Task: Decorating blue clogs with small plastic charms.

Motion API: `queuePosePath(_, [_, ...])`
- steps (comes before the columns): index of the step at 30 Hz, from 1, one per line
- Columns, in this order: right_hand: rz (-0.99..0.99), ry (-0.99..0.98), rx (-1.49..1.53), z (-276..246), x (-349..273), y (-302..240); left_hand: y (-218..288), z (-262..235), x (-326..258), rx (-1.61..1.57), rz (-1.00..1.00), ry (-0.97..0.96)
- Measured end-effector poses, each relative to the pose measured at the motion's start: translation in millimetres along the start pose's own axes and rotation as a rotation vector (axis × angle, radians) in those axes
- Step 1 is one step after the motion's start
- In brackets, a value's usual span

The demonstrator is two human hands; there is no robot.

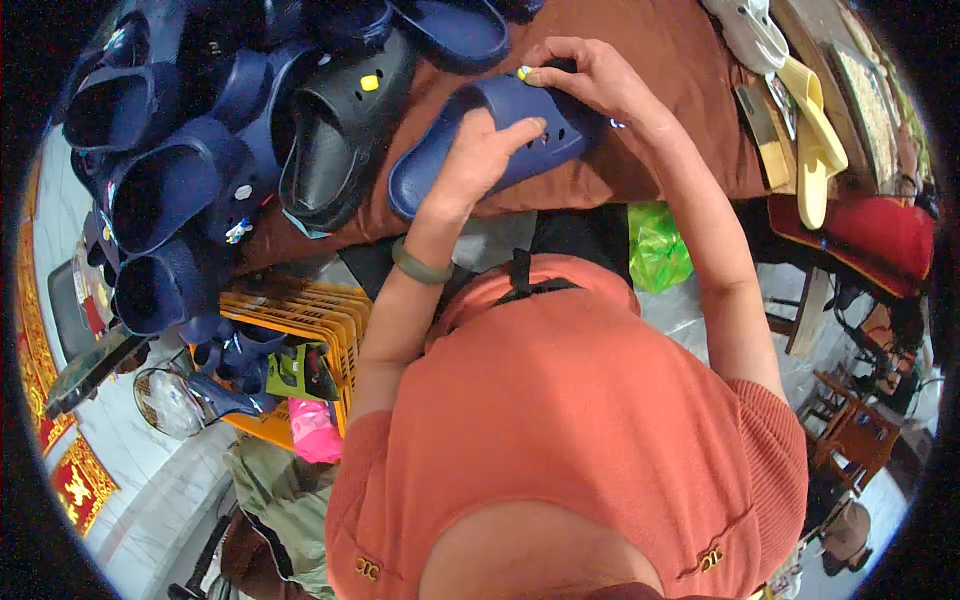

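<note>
A blue clog (418, 172) with holes in its upper lies on the brown cloth, its toe pointing right. My left hand (470, 160) reaches into its foot opening, fingers hidden inside, thumb pressed on the upper beside a hole. At the far side of the toe, my right hand (588, 80) pinches a small yellow-and-white shoe charm (523, 73) between thumb and finger against the upper. Whether the charm's stem sits in a hole cannot be seen. Left of this shoe stands a black clog (325, 150) bearing a yellow charm (370, 83).
Navy clogs (170, 195) are heaped along the left, some with charms. Brown cloth (680, 110) covers the table. A pale yellow slipper (815, 145) and a white clog (750, 35) lie at the right. Below stand an orange crate (310, 315) and a green plastic bag (658, 250).
</note>
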State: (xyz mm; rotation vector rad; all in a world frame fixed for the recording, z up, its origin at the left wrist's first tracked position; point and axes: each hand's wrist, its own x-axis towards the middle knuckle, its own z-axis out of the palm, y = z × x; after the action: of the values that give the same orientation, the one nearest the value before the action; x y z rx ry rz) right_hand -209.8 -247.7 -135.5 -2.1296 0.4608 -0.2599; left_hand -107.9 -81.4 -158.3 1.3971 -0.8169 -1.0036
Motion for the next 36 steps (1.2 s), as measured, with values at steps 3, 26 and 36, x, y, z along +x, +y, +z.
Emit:
queuePosePath(3, [-0.104,0.180,-0.044,-6,-13,9,9,2,-5,-0.076,-0.035,-0.003])
queuePosePath(26, [0.000,0.627,-0.480,23,-105,57,-2,-1,0,-0.218,-0.058,0.156])
queuePosePath(36, [-0.139,0.718,0.058,59,-90,16,3,0,-2,-0.198,-0.058,0.186])
